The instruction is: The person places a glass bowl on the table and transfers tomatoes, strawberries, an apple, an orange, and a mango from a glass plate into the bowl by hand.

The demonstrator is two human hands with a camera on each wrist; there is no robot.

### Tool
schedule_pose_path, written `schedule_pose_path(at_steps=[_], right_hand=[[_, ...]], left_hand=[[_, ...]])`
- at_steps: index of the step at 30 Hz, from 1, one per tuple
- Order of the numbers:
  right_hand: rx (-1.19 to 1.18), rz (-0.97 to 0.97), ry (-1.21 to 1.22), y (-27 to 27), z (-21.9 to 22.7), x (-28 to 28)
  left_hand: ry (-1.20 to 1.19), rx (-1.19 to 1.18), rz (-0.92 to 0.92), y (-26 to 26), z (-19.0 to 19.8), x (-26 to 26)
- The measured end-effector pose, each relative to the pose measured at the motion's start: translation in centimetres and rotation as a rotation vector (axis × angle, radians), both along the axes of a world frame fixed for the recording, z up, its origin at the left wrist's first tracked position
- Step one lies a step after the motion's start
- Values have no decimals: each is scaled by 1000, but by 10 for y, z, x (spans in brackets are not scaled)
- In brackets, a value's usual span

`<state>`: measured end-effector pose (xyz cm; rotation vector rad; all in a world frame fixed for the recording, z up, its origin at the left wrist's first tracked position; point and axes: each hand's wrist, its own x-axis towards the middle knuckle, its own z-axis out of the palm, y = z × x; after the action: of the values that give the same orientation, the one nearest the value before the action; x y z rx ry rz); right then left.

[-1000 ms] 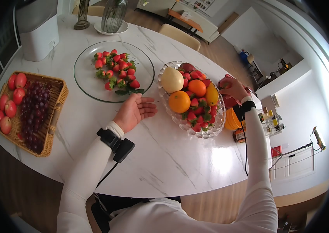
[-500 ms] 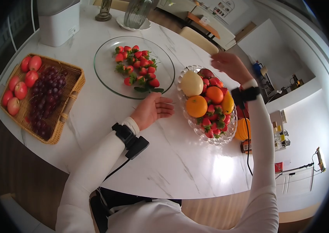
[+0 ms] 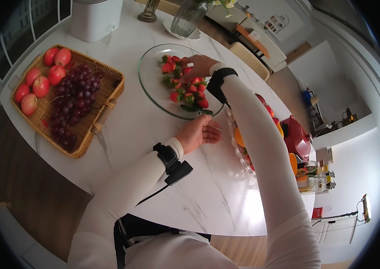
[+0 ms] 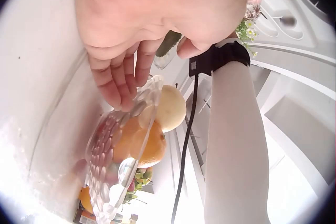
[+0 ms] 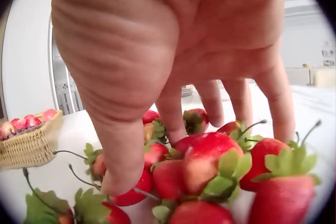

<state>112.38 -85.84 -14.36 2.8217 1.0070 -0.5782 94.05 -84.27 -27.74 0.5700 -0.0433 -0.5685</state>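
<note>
My right hand (image 3: pixel 201 65) is over the clear glass plate (image 3: pixel 140 76), reaching down into a cluster of red strawberries (image 3: pixel 193 88) with green leaves. In the right wrist view its fingers are spread and point down among the strawberries (image 5: pixel 210 155), with the thumb tip against one. My left hand (image 3: pixel 197 134) lies by the plate's near edge, palm turned inward, fingers relaxed and holding nothing. The left wrist view has this hand (image 4: pixel 157 14) beside the scalloped glass bowl (image 4: pixel 102 153), which contains an orange (image 4: pixel 152 150) and a pale round fruit (image 4: pixel 170 108).
At the left stands a wicker basket (image 3: pixel 117 87) with red apple-like fruit (image 3: pixel 41 86) and dark grapes (image 3: pixel 75 103). My right arm crosses over the fruit bowl and hides much of it. A red pot (image 3: pixel 297 139) stands beyond, a glass vase (image 3: pixel 187 20) at the back.
My right hand has moved left from the red pot, over the fruit bowl, to the strawberries on the plate. The left hand stays by the plate while the head view has turned right.
</note>
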Motion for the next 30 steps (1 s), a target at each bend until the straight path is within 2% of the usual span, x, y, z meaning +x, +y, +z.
schedule_pose_path(at_steps=[5, 7, 9, 15, 19, 22, 27, 29, 30], right_hand=[[31, 35, 77, -6, -18, -8], [53, 52, 76, -10, -24, -17], [89, 156, 66, -11, -28, -25], [201, 184, 21, -8, -34, -40], [194, 179, 18, -8, -21, -44], [240, 79, 84, -14, -4, -44], [105, 24, 236, -23, 7, -48], [58, 57, 205, -27, 2, -45], [54, 11, 224, -28, 6, -51]], left_hand=[[-17, -7, -1, -1, -3, -1], [-39, -13, -14, -2, -5, 1], [-45, -12, -10, -1, -5, 1], [-47, -8, 12, -1, -3, -2], [-45, -17, -7, 1, -3, 0], [-48, -16, -8, 1, -3, -1], [-30, -9, -2, 0, -2, 1], [-28, -5, -2, 0, -2, 1], [-22, -6, -2, 0, -2, 1]])
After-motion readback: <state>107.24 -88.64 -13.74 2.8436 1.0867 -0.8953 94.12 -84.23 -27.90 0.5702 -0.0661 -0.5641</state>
